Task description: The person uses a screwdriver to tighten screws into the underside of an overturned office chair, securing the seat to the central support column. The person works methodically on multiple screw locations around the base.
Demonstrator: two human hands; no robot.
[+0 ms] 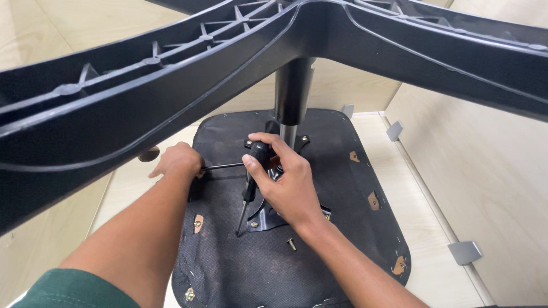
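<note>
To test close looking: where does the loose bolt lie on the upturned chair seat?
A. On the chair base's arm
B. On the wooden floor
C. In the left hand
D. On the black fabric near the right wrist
D: the loose bolt lies on the seat underside, beside the right hand wrist.

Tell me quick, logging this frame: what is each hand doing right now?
Left hand: closed at the seat underside's left edge, by a thin black lever; grip hidden.
Right hand: closed around a black-handled screwdriver, tip down by the mounting plate.
</note>
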